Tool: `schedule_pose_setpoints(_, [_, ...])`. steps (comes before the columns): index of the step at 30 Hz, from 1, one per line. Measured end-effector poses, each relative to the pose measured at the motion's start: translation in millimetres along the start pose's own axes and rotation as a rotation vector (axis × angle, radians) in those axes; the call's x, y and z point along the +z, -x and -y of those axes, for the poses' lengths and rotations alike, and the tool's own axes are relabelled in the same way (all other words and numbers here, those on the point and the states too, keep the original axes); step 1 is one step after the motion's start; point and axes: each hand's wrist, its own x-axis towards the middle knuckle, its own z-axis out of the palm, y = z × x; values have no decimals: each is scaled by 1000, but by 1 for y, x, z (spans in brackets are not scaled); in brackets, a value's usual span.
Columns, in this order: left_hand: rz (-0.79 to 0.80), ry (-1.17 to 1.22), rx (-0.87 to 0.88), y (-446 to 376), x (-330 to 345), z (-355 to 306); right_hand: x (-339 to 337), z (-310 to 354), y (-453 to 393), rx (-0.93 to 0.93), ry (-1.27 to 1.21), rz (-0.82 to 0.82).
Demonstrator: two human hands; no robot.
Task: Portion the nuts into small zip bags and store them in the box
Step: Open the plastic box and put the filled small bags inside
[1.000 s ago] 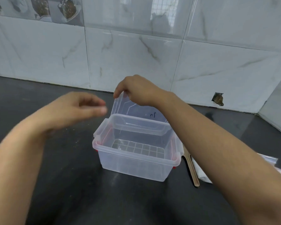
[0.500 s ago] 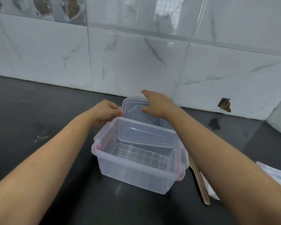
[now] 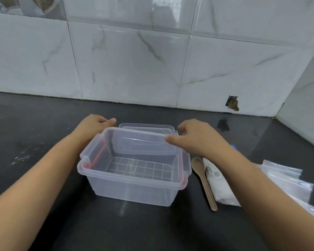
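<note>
Dark countertop (image 3: 43, 124) carrying a box, a lid, a spoon and bags

A clear plastic box (image 3: 132, 182) is sitting on it between the two forearms, with its lid (image 3: 147, 126) lying flat just behind, between the hands. A tan spoon (image 3: 204, 182) is lying just right of the box, beside the right forearm, and clear zip bags (image 3: 288, 182) are lying under and right of that forearm.
</note>
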Motion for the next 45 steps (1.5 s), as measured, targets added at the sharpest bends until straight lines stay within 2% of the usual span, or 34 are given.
schedule_pose_setpoints(1, [20,43,8,9,-5,-4,3,1,5,8,22,7])
schedule_pose_setpoints(4, [260,328,-106,45,-21,-10,11,-1,15,21,67,-27])
schedule_pose_setpoints(6, [323,301,-33,65,-23,-9,12,-5,21,33,74,-47])
schedule_pose_setpoints(10, [263,238,95,96,-6,-13,6,-15,43,49,80,-82])
schedule_pose_setpoints(18, [120,197,163,117,5,-18,3,-22,69,42,-9,-128])
schedule_pose_setpoints(23, [49,97,302,116,1,-52,2,-40,75,109,-122,-215])
schedule_pose_setpoints(30, [305,-304,608,119,49,-140,-11,-96,100,258,-264,-446])
schedule_pose_setpoints(35, [657,-435,740,124,108,-187,-20,-146,142,420,-295,-641])
schedule_pose_setpoints(38, [740,-488,735,122,143,-209,-18,-173,162,551,-262,-589])
schedule_pose_setpoints(41, [749,-461,665,114,174,-221,-10,-193,171,656,-257,-409])
schedule_pose_setpoints(45, [812,-442,575,102,200,-225,4,-201,170,660,-440,-282])
